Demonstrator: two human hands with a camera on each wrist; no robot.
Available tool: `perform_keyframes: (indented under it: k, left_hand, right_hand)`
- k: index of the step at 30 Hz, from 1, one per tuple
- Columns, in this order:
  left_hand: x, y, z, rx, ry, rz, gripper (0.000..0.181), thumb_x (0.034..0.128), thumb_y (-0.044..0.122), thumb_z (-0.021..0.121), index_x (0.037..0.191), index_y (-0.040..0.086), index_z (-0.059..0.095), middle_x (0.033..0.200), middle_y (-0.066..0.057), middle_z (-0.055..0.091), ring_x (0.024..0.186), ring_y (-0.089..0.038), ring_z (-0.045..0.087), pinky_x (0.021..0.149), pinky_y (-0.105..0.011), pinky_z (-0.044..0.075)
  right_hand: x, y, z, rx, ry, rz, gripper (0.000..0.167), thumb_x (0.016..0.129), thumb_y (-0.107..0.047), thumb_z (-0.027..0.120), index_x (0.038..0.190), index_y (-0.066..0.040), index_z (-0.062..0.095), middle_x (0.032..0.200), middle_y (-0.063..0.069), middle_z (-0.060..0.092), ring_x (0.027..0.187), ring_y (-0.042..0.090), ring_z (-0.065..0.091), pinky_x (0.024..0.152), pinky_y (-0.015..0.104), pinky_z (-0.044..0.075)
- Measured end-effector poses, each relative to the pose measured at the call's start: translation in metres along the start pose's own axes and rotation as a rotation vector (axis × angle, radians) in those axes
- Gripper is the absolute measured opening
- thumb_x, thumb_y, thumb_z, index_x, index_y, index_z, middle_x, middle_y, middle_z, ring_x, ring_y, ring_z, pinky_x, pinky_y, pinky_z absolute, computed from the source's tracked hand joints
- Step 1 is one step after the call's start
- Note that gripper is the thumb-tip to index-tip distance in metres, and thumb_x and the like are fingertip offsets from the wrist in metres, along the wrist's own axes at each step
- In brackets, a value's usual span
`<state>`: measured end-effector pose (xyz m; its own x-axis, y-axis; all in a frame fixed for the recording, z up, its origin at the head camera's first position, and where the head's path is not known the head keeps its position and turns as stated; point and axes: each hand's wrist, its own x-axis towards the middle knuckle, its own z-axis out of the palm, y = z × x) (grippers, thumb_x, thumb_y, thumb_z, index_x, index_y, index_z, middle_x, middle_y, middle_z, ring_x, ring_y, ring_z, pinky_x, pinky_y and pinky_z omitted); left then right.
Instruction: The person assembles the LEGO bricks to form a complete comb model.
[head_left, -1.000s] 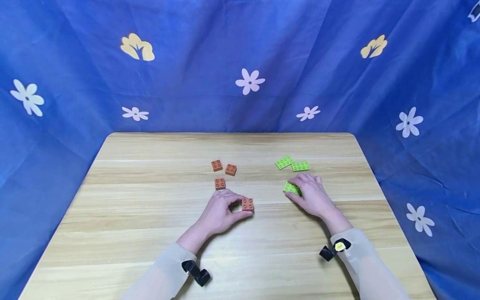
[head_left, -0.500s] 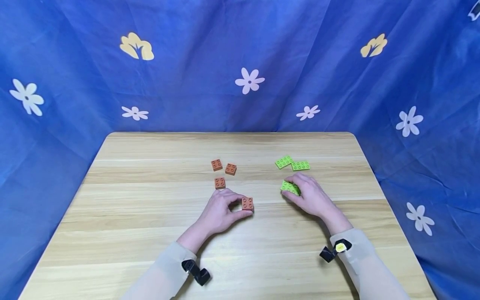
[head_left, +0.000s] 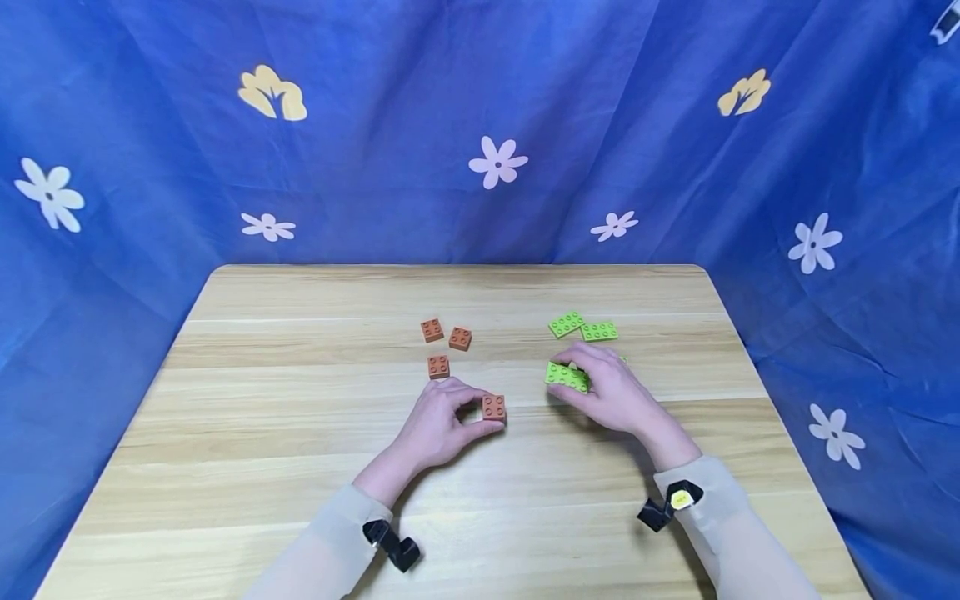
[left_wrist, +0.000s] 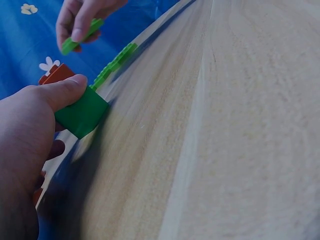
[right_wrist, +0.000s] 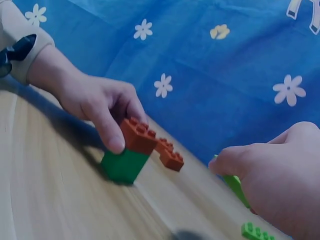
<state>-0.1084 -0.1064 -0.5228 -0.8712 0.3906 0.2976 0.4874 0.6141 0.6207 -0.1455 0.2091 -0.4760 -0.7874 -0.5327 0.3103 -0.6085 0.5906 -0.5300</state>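
Note:
My left hand pinches a two-piece stack between thumb and fingers, low over the wooden table. The stack has a reddish-brown studded brick on top of a dark green block. Right of it, my right hand grips a flat lime green building brick by its edges. That brick is raised off the table in the left wrist view, and the fingers cover part of it. Another lime brick is mostly hidden behind the right hand.
Several loose reddish-brown bricks lie beyond my left hand. Two flat lime bricks, one of them this angled brick, touch or nearly touch beyond my right hand. A blue flowered curtain surrounds the table's back and sides.
My right hand has moved left with the lime brick, toward the stack, uncovering a bit of another lime brick behind it. The left hand and its stack stay in place.

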Motion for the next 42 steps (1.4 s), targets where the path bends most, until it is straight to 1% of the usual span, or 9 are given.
perform_keyframes:
  k: [3, 7, 15, 19, 23, 27, 34, 38, 42]
  left_hand:
    - [0.0, 0.0, 0.0, 0.0, 0.004, 0.003, 0.05, 0.0803, 0.051, 0.091, 0.115, 0.017, 0.081, 0.108, 0.006, 0.078, 0.103, -0.012, 0.067, 0.101, -0.041, 0.043]
    - [0.0, 0.0, -0.001, 0.001, 0.01, 0.014, 0.049, 0.0814, 0.052, 0.09, 0.116, 0.017, 0.081, 0.108, 0.006, 0.078, 0.103, -0.011, 0.066, 0.1, -0.04, 0.043]
    - [-0.001, -0.002, 0.0, -0.001, 0.02, 0.022, 0.048, 0.0819, 0.051, 0.09, 0.116, 0.018, 0.081, 0.108, 0.006, 0.078, 0.102, -0.011, 0.066, 0.101, -0.041, 0.044]
    - [-0.001, -0.002, 0.0, 0.0, 0.008, 0.014, 0.049, 0.0829, 0.053, 0.088, 0.116, 0.017, 0.08, 0.109, 0.005, 0.078, 0.102, -0.011, 0.066, 0.104, -0.042, 0.043]
    - [0.0, -0.002, 0.0, 0.002, 0.001, 0.013, 0.049, 0.0834, 0.053, 0.088, 0.116, 0.018, 0.08, 0.108, 0.006, 0.078, 0.101, -0.011, 0.065, 0.104, -0.042, 0.043]
    - [0.0, -0.003, 0.001, 0.003, 0.002, 0.019, 0.047, 0.0833, 0.052, 0.088, 0.116, 0.019, 0.081, 0.105, 0.008, 0.077, 0.099, -0.009, 0.065, 0.102, -0.042, 0.043]
    - [0.001, -0.002, 0.0, -0.009, -0.019, 0.011, 0.043, 0.0846, 0.052, 0.087, 0.113, 0.022, 0.081, 0.101, 0.013, 0.076, 0.099, -0.007, 0.063, 0.093, -0.038, 0.043]
    - [0.0, -0.002, -0.001, -0.003, -0.038, -0.001, 0.042, 0.0846, 0.049, 0.088, 0.113, 0.02, 0.081, 0.102, 0.01, 0.077, 0.102, -0.01, 0.064, 0.093, -0.038, 0.043]
    - [-0.001, -0.002, -0.001, 0.007, -0.044, -0.007, 0.044, 0.0846, 0.05, 0.088, 0.114, 0.018, 0.081, 0.104, 0.008, 0.078, 0.103, -0.011, 0.064, 0.095, -0.038, 0.043]
  right_hand:
    - [0.004, -0.007, -0.001, 0.013, -0.013, -0.019, 0.041, 0.098, -0.039, 0.077, 0.129, -0.014, 0.07, 0.131, -0.001, 0.068, 0.123, 0.025, 0.062, 0.107, 0.055, 0.043]
    - [0.009, -0.016, -0.001, 0.03, -0.028, -0.044, 0.042, 0.096, -0.038, 0.079, 0.129, -0.014, 0.07, 0.131, 0.0, 0.067, 0.126, 0.024, 0.06, 0.11, 0.056, 0.04]
    - [0.018, -0.028, 0.005, 0.042, -0.044, -0.088, 0.041, 0.095, -0.036, 0.081, 0.128, -0.015, 0.071, 0.128, -0.002, 0.069, 0.125, 0.022, 0.06, 0.115, 0.06, 0.034]
    - [0.023, -0.035, 0.01, 0.04, -0.057, -0.13, 0.041, 0.095, -0.037, 0.08, 0.128, -0.014, 0.071, 0.124, -0.004, 0.071, 0.121, 0.02, 0.061, 0.111, 0.055, 0.036]
    - [0.028, -0.042, 0.019, 0.042, -0.088, -0.169, 0.041, 0.097, -0.039, 0.078, 0.128, -0.014, 0.071, 0.122, -0.007, 0.07, 0.114, 0.014, 0.063, 0.097, 0.045, 0.039]
    - [0.033, -0.048, 0.028, 0.057, -0.124, -0.192, 0.041, 0.098, -0.039, 0.077, 0.129, -0.012, 0.071, 0.12, -0.008, 0.07, 0.111, 0.011, 0.063, 0.089, 0.041, 0.038]
    - [0.035, -0.055, 0.038, 0.059, -0.169, -0.183, 0.035, 0.098, -0.038, 0.076, 0.126, -0.017, 0.073, 0.117, -0.012, 0.068, 0.11, 0.006, 0.06, 0.089, 0.038, 0.037]
    - [0.035, -0.056, 0.042, 0.058, -0.186, -0.181, 0.035, 0.099, -0.038, 0.076, 0.126, -0.017, 0.074, 0.117, -0.013, 0.068, 0.11, 0.006, 0.059, 0.09, 0.036, 0.036]
    - [0.034, -0.055, 0.045, 0.057, -0.2, -0.176, 0.036, 0.1, -0.04, 0.074, 0.127, -0.017, 0.073, 0.117, -0.013, 0.067, 0.111, 0.007, 0.059, 0.09, 0.035, 0.037]
